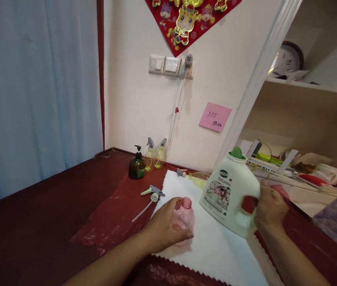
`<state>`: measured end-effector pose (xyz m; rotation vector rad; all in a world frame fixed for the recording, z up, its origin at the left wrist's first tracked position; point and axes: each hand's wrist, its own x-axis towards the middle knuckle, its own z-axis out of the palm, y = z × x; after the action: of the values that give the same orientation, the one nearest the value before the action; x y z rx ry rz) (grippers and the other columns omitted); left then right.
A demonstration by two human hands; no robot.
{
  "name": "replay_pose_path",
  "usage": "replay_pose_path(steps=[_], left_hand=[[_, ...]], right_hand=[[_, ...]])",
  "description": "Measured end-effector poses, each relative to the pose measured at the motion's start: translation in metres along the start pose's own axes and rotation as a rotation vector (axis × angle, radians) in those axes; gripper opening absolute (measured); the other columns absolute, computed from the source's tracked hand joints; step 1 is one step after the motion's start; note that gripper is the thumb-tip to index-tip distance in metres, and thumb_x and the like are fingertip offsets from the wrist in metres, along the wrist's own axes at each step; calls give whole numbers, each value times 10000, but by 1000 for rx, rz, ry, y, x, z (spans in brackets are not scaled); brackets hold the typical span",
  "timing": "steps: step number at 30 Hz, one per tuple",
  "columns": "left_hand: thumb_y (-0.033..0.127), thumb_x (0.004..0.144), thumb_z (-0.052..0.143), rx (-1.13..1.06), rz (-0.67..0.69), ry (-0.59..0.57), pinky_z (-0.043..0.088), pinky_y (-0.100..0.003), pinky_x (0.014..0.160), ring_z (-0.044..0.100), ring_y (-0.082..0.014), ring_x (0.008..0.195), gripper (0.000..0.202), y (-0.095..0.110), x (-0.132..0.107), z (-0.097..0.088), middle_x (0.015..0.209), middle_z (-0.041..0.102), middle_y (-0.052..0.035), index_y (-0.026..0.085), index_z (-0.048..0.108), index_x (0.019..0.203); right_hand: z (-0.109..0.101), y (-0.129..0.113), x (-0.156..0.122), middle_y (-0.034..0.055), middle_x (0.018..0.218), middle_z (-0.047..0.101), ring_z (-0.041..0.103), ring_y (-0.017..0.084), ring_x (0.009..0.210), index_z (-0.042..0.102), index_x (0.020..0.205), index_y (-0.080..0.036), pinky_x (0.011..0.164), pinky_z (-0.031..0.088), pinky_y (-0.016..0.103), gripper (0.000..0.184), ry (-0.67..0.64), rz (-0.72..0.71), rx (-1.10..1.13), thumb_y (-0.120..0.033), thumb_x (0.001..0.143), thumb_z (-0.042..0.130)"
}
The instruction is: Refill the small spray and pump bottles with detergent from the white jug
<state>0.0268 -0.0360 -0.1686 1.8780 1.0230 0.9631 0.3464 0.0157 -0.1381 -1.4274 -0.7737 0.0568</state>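
My left hand (168, 227) is wrapped around a clear pink bottle (183, 220), whose threaded neck is uncapped. The bottle stands on a white sheet, its lower part partly behind my thumb. On the right, my right hand (271, 204) is closed around the handle side of a large pale green detergent jug (232, 198); some fingertips are hidden behind it. Something green shows at the jug's mouth. Left of the pink bottle lies a grey and pale green spray head (154, 194) with its dip tube.
A dark pump bottle (136, 165) and two yellow spray bottles (154, 157) stand by the wall. A yellowish bottle (200, 179) lies behind the jug near another spray head (181, 172). The white sheet (210, 258) covers part of the dark red table (52, 222). Cluttered shelves (314, 85) rise right.
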Motion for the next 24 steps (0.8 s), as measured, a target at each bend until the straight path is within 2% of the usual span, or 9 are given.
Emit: replay_pose_path(steps=[3,8,13,17,24], left_hand=[[285,664,817,-4,3,-2,428,-401,1010,555,-285,1168,674,-2,1,1,1283,618,-52,255,538,1277],[280,672,812,-53,16,-1,421,-424,1039,551,-285,1182,689,-3,1,2,1273,610,-69,243,518,1294],[224,685,768,-59,17,-25,463,-405,988,579,-264,1123,635,7,1,-1,1215,617,-68,236,515,1268],[195,697,743,-49,22,-34,459,-392,991,582,-259,1117,609,9,1,-2,1200,617,-64,224,514,1261],[212,709,740,-92,-6,-33,471,-395,988,587,-263,1134,632,1,4,2,1238,618,-71,249,500,1292]], right_hand=[[1,1,1,-63,544,458,387,142,521,566,683,-221,479,321,299,453,19,50,-7,-653,816,587],[-4,-1,4,-56,531,466,411,145,493,528,660,-234,457,327,299,433,-54,103,-1,-639,807,575],[-9,-6,1,-49,566,489,415,145,532,574,727,-211,488,330,299,471,-119,82,8,-674,805,543],[-11,-6,-1,-52,608,507,437,129,544,601,798,-191,524,353,284,463,-149,73,16,-645,864,535],[-11,0,-1,-36,739,580,511,111,598,630,896,-172,610,443,272,353,-173,77,36,-499,985,530]])
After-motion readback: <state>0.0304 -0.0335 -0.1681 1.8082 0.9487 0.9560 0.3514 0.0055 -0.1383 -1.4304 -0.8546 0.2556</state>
